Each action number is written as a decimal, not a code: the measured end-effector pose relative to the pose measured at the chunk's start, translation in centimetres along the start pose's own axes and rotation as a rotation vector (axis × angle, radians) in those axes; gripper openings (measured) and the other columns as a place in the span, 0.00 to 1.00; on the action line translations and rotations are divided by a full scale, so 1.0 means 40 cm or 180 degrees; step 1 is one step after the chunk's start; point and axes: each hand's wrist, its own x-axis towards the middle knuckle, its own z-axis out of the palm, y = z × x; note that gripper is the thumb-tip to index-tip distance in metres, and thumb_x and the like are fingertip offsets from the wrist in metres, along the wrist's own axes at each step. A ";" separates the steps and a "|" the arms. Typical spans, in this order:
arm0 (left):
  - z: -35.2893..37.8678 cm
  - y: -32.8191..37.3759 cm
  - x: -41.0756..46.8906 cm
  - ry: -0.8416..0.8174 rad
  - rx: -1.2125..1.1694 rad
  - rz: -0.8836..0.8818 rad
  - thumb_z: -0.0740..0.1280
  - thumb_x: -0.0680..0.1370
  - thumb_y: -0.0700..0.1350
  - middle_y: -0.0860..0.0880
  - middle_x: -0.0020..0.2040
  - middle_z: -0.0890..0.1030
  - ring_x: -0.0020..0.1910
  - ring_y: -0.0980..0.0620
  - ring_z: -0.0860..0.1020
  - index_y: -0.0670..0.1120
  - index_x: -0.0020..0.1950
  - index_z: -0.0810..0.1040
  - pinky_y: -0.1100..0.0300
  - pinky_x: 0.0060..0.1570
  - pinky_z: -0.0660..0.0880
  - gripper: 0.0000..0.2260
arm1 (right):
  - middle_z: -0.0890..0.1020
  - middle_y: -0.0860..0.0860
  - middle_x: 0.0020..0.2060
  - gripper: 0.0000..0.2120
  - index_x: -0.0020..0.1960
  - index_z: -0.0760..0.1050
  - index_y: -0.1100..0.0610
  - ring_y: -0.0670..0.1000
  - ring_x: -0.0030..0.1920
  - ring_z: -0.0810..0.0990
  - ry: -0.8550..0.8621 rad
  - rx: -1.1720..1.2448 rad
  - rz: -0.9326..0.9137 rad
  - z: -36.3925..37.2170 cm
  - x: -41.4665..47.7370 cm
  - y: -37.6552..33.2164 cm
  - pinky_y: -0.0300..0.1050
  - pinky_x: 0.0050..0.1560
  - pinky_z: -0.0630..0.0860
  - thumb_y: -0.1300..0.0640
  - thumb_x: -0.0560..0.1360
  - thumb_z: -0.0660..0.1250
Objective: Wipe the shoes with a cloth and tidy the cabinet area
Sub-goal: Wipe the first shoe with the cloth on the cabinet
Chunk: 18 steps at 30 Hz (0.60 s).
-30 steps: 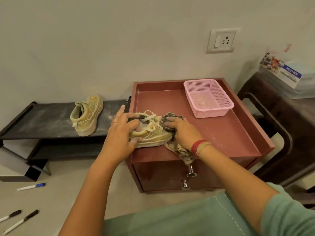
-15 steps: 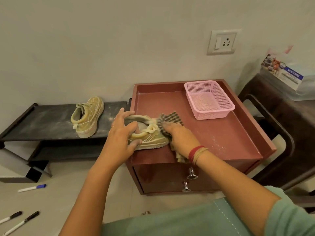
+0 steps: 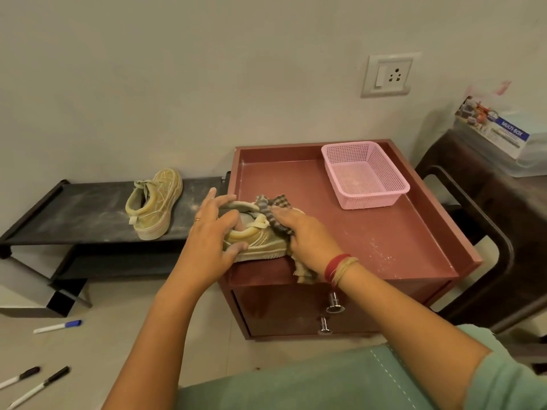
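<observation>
A tan shoe (image 3: 260,241) lies on its side at the front left of the red-brown cabinet top (image 3: 384,232). My left hand (image 3: 213,235) grips its heel end, thumb under the sole and fingers over the collar. My right hand (image 3: 307,235) holds a checked cloth (image 3: 275,204) bunched against the shoe's toe end; a tail of the cloth hangs over the cabinet's front edge. A second tan shoe (image 3: 155,202) stands on the dusty black low rack (image 3: 74,214) to the left.
A pink mesh basket (image 3: 365,174) sits at the cabinet's back right. White specks dot the cabinet top. Two metal knobs (image 3: 334,303) stick out of the cabinet front. Three markers (image 3: 57,326) lie on the floor. A dark chair (image 3: 485,208) with a plastic box stands right.
My right hand has slid the cloth up along the shoe toward the laces. The left hand keeps its hold on the heel end.
</observation>
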 end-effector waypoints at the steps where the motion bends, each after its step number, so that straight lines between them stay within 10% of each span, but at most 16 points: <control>1: -0.001 0.000 0.000 0.0005 0.0004 -0.0007 0.75 0.70 0.40 0.49 0.72 0.65 0.75 0.55 0.46 0.46 0.42 0.72 0.54 0.68 0.52 0.11 | 0.67 0.47 0.71 0.35 0.71 0.66 0.50 0.48 0.71 0.65 -0.0153 -0.0202 0.0138 -0.005 0.002 0.019 0.40 0.72 0.59 0.74 0.69 0.57; 6: -0.001 0.002 0.001 0.0061 0.0144 -0.0083 0.74 0.70 0.44 0.50 0.72 0.65 0.77 0.51 0.49 0.49 0.44 0.73 0.50 0.69 0.55 0.11 | 0.74 0.52 0.66 0.32 0.70 0.68 0.49 0.54 0.64 0.73 0.0162 -0.0537 0.1079 -0.045 0.008 0.103 0.44 0.63 0.68 0.70 0.69 0.62; 18: -0.002 -0.003 0.004 0.0061 0.0067 -0.0034 0.74 0.71 0.44 0.50 0.71 0.65 0.73 0.59 0.48 0.49 0.44 0.73 0.55 0.68 0.53 0.10 | 0.68 0.50 0.71 0.29 0.67 0.72 0.54 0.52 0.71 0.65 -0.0121 -0.0287 0.0562 0.007 0.021 0.070 0.42 0.72 0.56 0.73 0.71 0.55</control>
